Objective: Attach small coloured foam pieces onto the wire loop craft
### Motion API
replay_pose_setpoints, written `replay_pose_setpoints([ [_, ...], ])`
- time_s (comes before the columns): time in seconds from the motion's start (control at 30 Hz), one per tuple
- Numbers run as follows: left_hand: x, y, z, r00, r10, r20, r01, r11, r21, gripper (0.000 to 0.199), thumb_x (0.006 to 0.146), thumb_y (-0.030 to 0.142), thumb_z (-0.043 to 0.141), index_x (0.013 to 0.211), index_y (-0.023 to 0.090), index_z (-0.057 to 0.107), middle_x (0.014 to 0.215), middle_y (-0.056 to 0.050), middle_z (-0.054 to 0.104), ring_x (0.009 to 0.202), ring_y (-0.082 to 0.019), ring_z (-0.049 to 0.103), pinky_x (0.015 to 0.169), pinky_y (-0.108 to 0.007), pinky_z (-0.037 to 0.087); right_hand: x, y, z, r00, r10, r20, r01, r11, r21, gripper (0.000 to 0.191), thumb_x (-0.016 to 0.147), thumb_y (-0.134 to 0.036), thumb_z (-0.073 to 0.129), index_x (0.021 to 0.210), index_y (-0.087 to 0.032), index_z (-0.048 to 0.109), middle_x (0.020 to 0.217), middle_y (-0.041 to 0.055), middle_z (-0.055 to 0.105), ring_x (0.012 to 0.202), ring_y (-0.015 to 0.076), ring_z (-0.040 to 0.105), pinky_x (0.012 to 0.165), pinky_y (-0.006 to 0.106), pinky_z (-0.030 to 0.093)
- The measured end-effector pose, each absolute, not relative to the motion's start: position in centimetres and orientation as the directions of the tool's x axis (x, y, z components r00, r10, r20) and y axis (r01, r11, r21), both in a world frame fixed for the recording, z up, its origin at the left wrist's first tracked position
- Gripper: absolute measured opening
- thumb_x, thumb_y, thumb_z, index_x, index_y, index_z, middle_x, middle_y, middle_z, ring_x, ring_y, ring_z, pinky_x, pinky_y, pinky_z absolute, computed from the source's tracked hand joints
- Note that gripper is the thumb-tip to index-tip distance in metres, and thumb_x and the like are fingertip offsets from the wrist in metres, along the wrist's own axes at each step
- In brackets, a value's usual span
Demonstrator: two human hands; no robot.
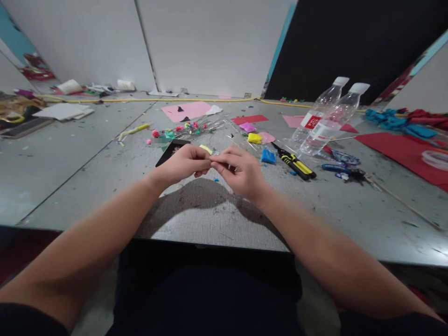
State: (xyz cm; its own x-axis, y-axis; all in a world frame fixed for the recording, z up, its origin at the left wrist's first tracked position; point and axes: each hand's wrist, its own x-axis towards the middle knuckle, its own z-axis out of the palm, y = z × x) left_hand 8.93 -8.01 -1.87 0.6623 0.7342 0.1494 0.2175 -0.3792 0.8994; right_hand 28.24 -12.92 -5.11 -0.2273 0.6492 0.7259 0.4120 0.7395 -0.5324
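Over the middle of the grey table, my left hand (185, 163) and my right hand (241, 170) meet at the fingertips. Both are closed in a pinch, and whatever lies between the fingers is too small or hidden to name. Partly behind my left hand lies a black flat object (171, 150). A small blue bit (216, 180) rests on the table below my fingertips. To the right of my right hand are a blue packet (268, 156), a yellow packet (254, 138) and a magenta packet (247, 127).
Yellow-and-black pliers or snips (294, 161) lie right of the packets. Two clear bottles (320, 126) stand behind them. Small colourful pieces on thin stems (185, 129) spread at the back left. Pink paper (187, 111) and red sheets (402, 151) lie about. A yellow cord (196, 100) runs along the back.
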Motion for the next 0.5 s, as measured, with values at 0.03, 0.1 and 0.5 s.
replay_pose_setpoints([
  [0.03,8.92,-7.98,-1.85,0.664,0.733,0.149,0.197,-0.363,0.911,0.027,0.084,0.031,0.073,0.063,0.017,0.064,0.053,0.002,0.053,0.049,-0.008,0.046,0.047,-0.023,0.037,28.24,-12.9,-5.15,-0.229,0.656,0.719,0.417,0.733,-0.537,0.02,0.098,-0.034,0.063,0.1,-0.025,0.08,0.089,0.0048,0.07,0.066,0.0143,0.056,0.067,0.032,0.051],
  [0.1,8.96,-7.96,-1.79,0.665,0.733,0.146,0.157,-0.328,0.931,0.025,0.084,0.027,0.073,0.063,0.017,0.064,0.052,0.002,0.052,0.048,-0.008,0.044,0.046,-0.023,0.037,28.25,-12.87,-5.16,-0.226,0.657,0.719,0.416,0.732,-0.539,0.02,0.097,-0.035,0.063,0.101,-0.026,0.081,0.092,0.0051,0.072,0.065,0.0137,0.056,0.065,0.032,0.051],
  [0.5,9.21,-7.97,-1.82,0.681,0.721,0.128,0.07,-0.238,0.969,0.033,0.079,0.034,0.08,0.057,0.018,0.061,0.049,0.003,0.05,0.045,-0.007,0.042,0.043,-0.023,0.033,28.21,-13.36,-4.65,-0.203,0.673,0.711,0.4,0.72,-0.568,0.023,0.094,-0.032,0.061,0.097,-0.027,0.082,0.095,0.0056,0.076,0.073,0.0156,0.062,0.061,0.032,0.051],
])
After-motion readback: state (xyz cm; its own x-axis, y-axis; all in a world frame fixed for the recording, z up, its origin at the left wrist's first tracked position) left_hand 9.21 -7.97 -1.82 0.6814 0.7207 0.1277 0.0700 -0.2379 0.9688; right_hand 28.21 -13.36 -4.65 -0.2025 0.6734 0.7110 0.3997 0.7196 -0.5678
